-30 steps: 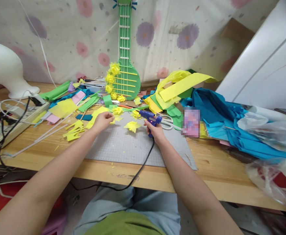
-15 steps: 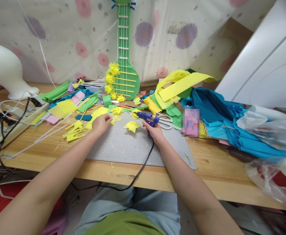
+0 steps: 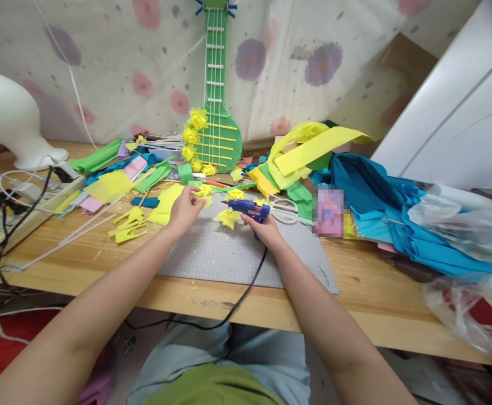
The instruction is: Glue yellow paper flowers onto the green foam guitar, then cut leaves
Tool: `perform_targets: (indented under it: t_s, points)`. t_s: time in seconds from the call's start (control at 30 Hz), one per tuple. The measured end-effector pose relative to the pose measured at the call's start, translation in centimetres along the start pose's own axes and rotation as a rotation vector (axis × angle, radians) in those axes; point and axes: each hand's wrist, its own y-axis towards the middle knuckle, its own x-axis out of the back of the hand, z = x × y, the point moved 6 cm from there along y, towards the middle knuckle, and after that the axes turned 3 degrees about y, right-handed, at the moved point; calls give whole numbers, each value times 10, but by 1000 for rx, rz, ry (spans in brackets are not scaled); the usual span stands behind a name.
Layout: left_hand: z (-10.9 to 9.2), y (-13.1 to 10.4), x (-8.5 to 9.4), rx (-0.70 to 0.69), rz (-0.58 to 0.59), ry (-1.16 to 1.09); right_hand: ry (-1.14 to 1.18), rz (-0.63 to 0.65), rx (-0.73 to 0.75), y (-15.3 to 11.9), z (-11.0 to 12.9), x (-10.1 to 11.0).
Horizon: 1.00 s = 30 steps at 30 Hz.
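Observation:
My right hand (image 3: pixel 265 228) is wrapped around a blue glue gun (image 3: pixel 249 210), its nozzle pointing left. Just below the nozzle, a yellow paper flower (image 3: pixel 228 219) lies on the grey cutting mat (image 3: pixel 212 259). My left hand (image 3: pixel 188 209) is over the mat's left side with thumb and fingers apart; I make out nothing between them. Close by its fingertips is another yellow paper flower (image 3: pixel 204 190). More yellow blooms (image 3: pixel 234 194) lie behind the glue gun. A green paper lute-like instrument (image 3: pixel 224 140) stands at the back, edged with yellow flowers.
White-handled scissors (image 3: pixel 285 211) lie right of the glue gun. Yellow paper scraps (image 3: pixel 130 225) are scattered left, near a power strip (image 3: pixel 30 211). Blue crepe paper (image 3: pixel 368 180) is heaped on the right. The gun's black cord (image 3: pixel 246 289) hangs over the table edge.
My left hand has moved right and slightly up, its fingers spreading apart. The glue gun has shifted a little left and down, its nozzle now above the front flower.

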Motion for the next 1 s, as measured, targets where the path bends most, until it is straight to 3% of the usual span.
perform_targets:
  t_s: [0.2, 1.0]
  points:
    - [-18, -7, -6, -40, 36, 25, -62, 37, 80, 0, 3, -2]
    - [-30, -13, -11, -112, 96, 69, -16, -37, 39, 0, 2, 2]
